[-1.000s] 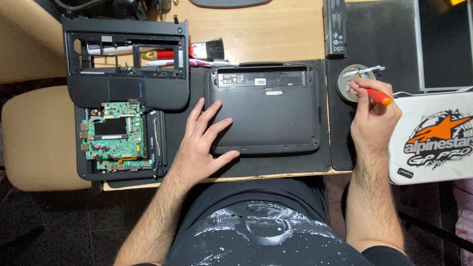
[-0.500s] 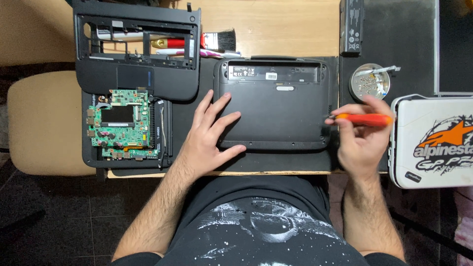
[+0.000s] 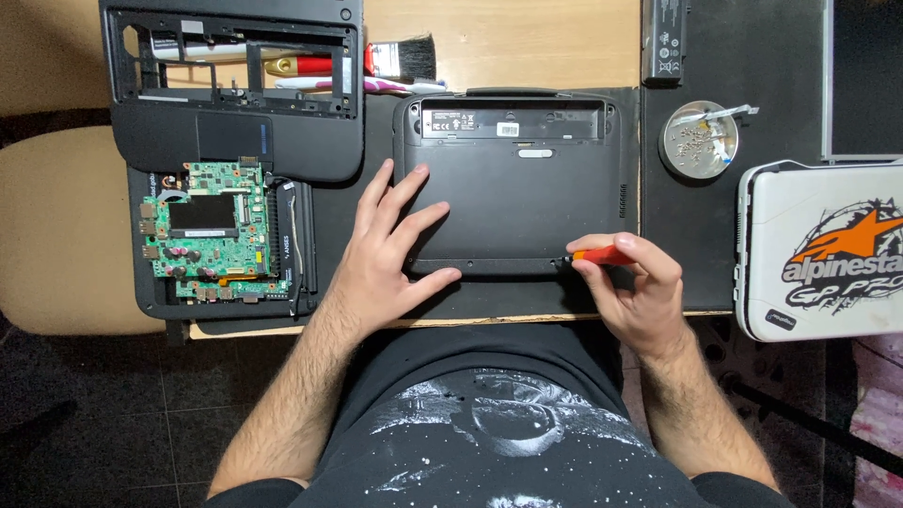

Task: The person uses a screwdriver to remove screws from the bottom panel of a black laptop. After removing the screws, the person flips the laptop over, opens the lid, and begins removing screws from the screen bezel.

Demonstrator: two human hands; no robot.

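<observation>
A black netbook base (image 3: pixel 522 183) lies upside down on a dark mat in front of me. My left hand (image 3: pixel 390 249) rests flat on its left part, fingers spread. My right hand (image 3: pixel 635 292) grips an orange-handled screwdriver (image 3: pixel 602 255), and the tip meets the base's near edge toward its right corner. To the right stands a small round metal dish (image 3: pixel 699 141) with several screws in it.
At left sit a black laptop palmrest frame (image 3: pixel 235 89) and a tray holding a green circuit board (image 3: pixel 207 230). A brush (image 3: pixel 400 58) and pens lie behind. A black battery (image 3: pixel 663 38) is at the top right, a white lid with a sticker (image 3: pixel 823 249) at right.
My right hand came down from the screw dish with the screwdriver to the base's near right edge. My left hand stayed flat on the base.
</observation>
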